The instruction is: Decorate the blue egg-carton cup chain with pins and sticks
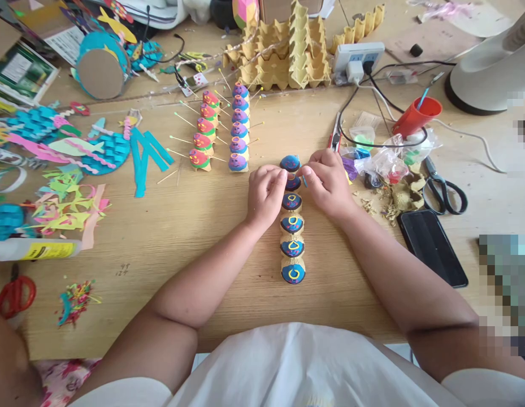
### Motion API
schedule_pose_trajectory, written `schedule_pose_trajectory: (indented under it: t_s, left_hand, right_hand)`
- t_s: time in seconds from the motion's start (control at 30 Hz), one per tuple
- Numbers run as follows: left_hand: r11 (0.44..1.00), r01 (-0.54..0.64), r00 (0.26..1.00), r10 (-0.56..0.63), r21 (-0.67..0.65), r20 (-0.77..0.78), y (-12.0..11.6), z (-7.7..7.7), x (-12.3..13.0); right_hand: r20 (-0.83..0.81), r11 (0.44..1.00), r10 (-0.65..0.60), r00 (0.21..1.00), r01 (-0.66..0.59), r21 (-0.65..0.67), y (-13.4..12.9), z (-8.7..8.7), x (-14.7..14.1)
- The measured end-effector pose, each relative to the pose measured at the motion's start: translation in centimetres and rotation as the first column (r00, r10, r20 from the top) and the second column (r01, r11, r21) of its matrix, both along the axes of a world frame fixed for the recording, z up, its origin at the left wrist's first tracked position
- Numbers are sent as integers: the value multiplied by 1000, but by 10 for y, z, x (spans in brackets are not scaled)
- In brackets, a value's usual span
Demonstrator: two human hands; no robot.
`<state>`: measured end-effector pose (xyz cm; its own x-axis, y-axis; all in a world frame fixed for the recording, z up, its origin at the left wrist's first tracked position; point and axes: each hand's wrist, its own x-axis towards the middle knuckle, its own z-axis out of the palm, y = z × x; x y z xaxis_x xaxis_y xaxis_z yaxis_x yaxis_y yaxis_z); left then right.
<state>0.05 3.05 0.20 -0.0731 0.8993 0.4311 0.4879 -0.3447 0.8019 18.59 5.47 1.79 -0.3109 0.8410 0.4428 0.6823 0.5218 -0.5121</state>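
A strip of egg-carton cups point(292, 225) runs away from me on the table, painted blue with dark rims. Yellow rings mark several of the nearer cups. At its far end my left hand point(267, 193) and my right hand point(328, 182) meet over the cups from either side. Both have thumb and fingers pinched together; whatever lies between them is too small to make out. A thin blue bit shows just below the right fingertips. Beyond, to the left, stand a red-and-green cup strip point(205, 127) and a purple-and-blue cup strip point(239, 133), both with pins sticking out.
Egg trays point(283, 53) and a power strip point(359, 56) stand at the back. On the right are a red cup point(419, 116), plastic bags, scissors point(442, 189) and a phone point(434, 249). Paper cut-outs point(69, 206) and a glue bottle point(37, 249) lie left, near another person's arm.
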Motion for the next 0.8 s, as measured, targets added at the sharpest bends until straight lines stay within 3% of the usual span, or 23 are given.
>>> schedule_pose_trajectory:
  t_s: [0.6, 0.8]
  left_hand:
    - [1000, 9, 999, -9, -3, 33, 1, -1, 0]
    - [1000, 25, 995, -26, 17, 93, 2, -1, -2]
  right_hand:
    - [-25, 999, 33, 999, -34, -12, -1, 0, 0]
    - [-117, 999, 25, 993, -20, 41, 3, -6, 1]
